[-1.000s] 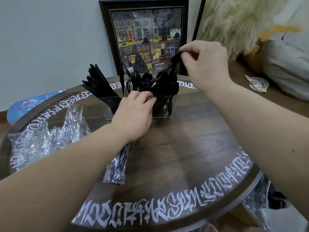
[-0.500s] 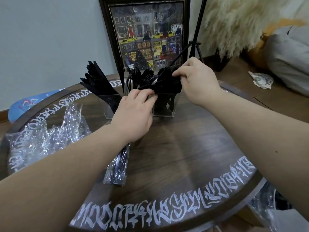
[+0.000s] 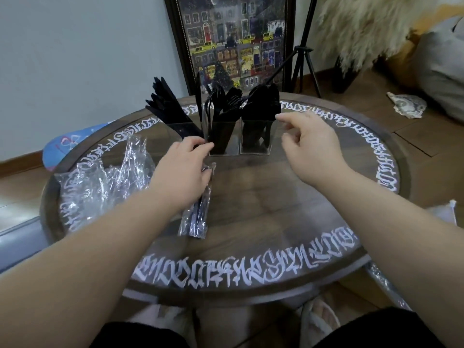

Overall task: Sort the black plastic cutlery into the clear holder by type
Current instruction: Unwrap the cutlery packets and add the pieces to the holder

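A clear holder [image 3: 256, 148] with three compartments stands at the far side of the round table. Black knives [image 3: 168, 109] lean in its left compartment, black forks [image 3: 219, 102] fill the middle one, and black spoons [image 3: 263, 101] fill the right one. My left hand [image 3: 182, 169] grips the top end of a clear packet of black cutlery [image 3: 197, 212], which lies on the table just in front of the holder. To the right of the spoon compartment hovers my right hand [image 3: 310, 149], fingers loosely curled and holding nothing.
A heap of crumpled clear wrappers [image 3: 100, 179] lies on the table's left side. The wooden table [image 3: 251, 267] has white lettering round its rim. Behind it lean a framed picture [image 3: 233, 41] and a black tripod [image 3: 303, 61]. A crumpled bag [image 3: 406, 105] lies on the floor.
My right hand lowered a black spoon into the right compartment, let go of it and drew back empty. My left hand slid slightly back with the packet.
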{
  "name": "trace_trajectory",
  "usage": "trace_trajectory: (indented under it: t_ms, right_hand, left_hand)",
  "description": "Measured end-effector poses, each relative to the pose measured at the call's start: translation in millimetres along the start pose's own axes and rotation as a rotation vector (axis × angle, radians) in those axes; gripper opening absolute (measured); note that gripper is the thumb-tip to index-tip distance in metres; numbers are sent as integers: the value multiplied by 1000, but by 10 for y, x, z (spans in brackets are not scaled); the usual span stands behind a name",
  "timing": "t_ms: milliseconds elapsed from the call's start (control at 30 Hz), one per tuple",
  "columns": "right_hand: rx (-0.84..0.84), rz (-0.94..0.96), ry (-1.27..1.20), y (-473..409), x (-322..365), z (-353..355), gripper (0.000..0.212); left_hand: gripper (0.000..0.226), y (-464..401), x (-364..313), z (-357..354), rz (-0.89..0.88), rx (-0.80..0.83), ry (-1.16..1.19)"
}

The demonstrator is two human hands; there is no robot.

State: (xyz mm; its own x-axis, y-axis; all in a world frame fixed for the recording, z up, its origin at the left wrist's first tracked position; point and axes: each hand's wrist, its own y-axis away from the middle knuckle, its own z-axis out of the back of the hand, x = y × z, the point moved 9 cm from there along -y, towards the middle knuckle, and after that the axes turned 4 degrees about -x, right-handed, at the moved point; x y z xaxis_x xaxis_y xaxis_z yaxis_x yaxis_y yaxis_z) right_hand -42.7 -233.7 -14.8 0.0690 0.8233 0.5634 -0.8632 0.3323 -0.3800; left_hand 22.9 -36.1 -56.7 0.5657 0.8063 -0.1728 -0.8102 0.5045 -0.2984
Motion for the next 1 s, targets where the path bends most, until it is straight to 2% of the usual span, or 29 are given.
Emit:
trace_trajectory:
  t_ms: [133,300,433,533,700,833,900,1000]
  right_hand:
    - [209,-42,10,335,186,-218,35]
    - [406,-105,-28,728,282,-541,31]
    - [520,-168,-19,974,154,-771,32]
    - [601,-146,48,1028,137,-942,32]
    - [583,-153,43,1001,158,-1054,23]
    - [560,-218,-14,978,88,-1082,12]
    - [508,-255,-49,924,24,-1032,6]
    - [374,-346,-220,800,-57,-851,13]
  left_hand:
    - [48,356,165,-42,136,192,-75]
    - [33,735,167,-285,175,397,-110]
    - [44,844,100,-408,112,455,-95]
    - [52,848,-45,-449,55,468,-51]
    - [41,805,-287,-536,-22,492,34]
    - [42,739,-390,-550,-19,495,109]
    - [41,678,-376,-479,-4,430,148]
    - [31,541,-219,-275,112,226,252]
